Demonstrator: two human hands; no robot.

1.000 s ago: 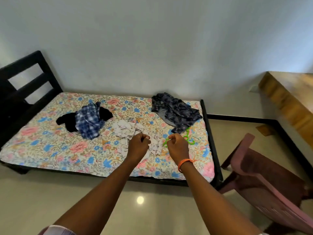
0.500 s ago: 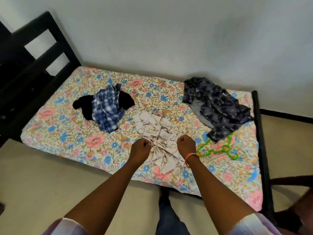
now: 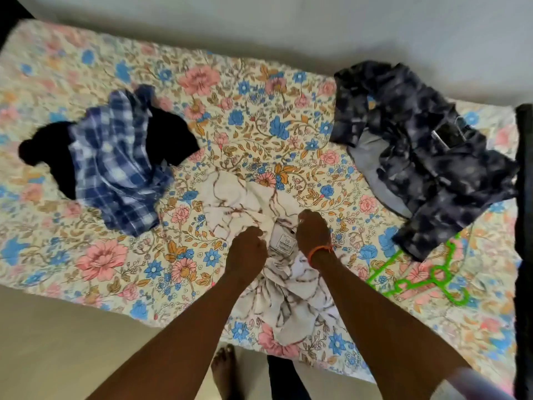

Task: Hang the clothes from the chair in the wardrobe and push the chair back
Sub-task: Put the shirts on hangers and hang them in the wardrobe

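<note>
Bed (image 3: 86, 264) with a flowered sheet, filling nearly the whole view, against a pale wall (image 3: 288, 21); the white shirt lying on it taken as landmark for all places below.

Dark frame (image 3: 523, 197) of the bed far to the right of the white shirt, running along the edge of the mattress.

Dark patterned shirt (image 3: 427, 157) to the upper right of the white shirt, well apart from it, crumpled, with a grey lining showing on its left side.

Blue checked shirt (image 3: 115, 166) to the upper left of the white shirt, lying across a black garment (image 3: 170, 134), both in one heap.

White shirt (image 3: 288, 301) itself at the near middle of the bed, creased, brown lines over it, lower part reaching the near edge of the mattress. Label at the collar showing between the two hands.

Green hanger (image 3: 427, 281) to the right of the white shirt, flat on the sheet, its upper part just under the hem of the dark patterned shirt.

Left hand (image 3: 248, 249) on the white shirt, fingers curled, grip closed on the cloth left of the label. Right hand (image 3: 313, 229), orange band at the wrist, fingers curled, grip pinching the collar cloth right of the label.

Bare foot (image 3: 225, 370) on the floor (image 3: 72, 342) below the white shirt.
</note>
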